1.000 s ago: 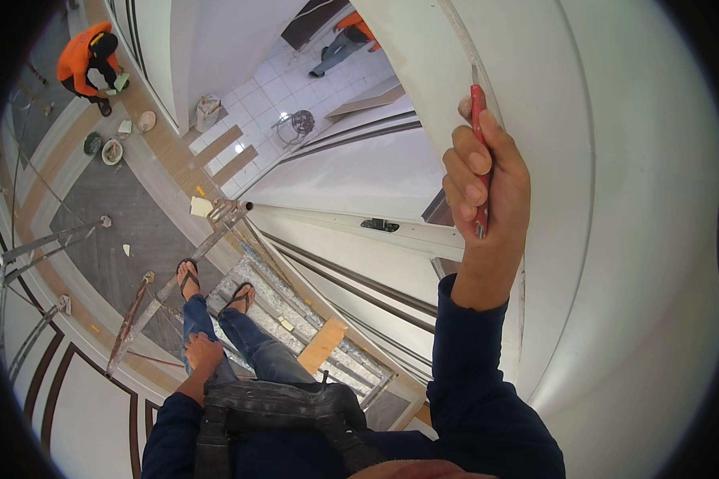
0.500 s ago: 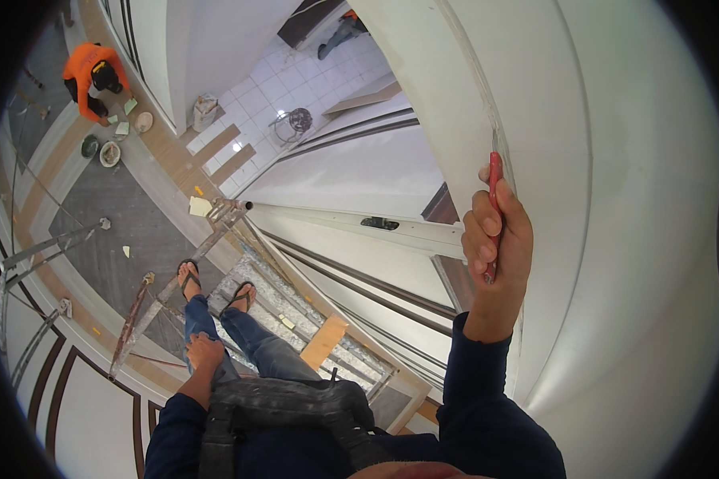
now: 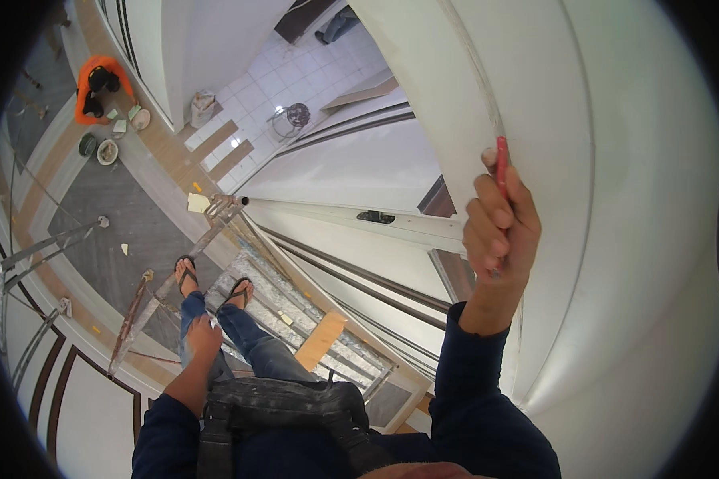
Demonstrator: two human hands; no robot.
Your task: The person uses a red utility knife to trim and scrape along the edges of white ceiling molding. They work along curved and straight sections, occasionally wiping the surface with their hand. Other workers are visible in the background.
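Observation:
My right hand (image 3: 503,227) is raised high and wrapped round a slim red-handled tool (image 3: 502,160). The tool's upper end meets a long seam (image 3: 478,68) in the pale white trim; its kind cannot be made out. Low at my left thigh hangs my left hand (image 3: 204,339), its fingers blurred and partly out of sight. Close to the right hand, a white door edge (image 3: 319,214) carries a dark latch plate (image 3: 375,216).
Below my sandalled feet is a paint-spattered scaffold platform (image 3: 276,291) with a tan board (image 3: 321,339) on it. Scaffold tubes (image 3: 136,311) stand at left. Across the floor, a person in orange (image 3: 104,84) crouches beside a white bucket (image 3: 108,152). A bag (image 3: 202,108) stands by the doorway.
My right hand has shifted slightly, the red tool showing shorter above the fingers. My left hand has moved a little up the thigh. The person in orange has bent further forward.

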